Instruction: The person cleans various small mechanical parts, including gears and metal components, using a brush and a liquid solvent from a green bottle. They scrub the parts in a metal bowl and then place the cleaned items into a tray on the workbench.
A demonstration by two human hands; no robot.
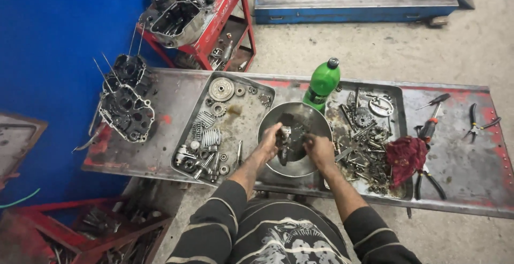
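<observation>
A dark, greasy metal engine part sits tilted between both hands' fingers, over a round steel bowl.

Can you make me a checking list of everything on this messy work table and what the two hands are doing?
Surface: long metal bench, worn red paint, grimy.
Job's things: dark metal part held over a round steel bowl.
Clutter: left tray with gears, springs and bolts; right tray with oily small parts; red rag; green bottle; pliers; screwdrivers; engine case.
Hands: left hand and right hand both grip the part inside the bowl.
Cables: nothing seen on the bench.
Surroundings: blue wall, red cart with engine pieces, concrete floor.
</observation>
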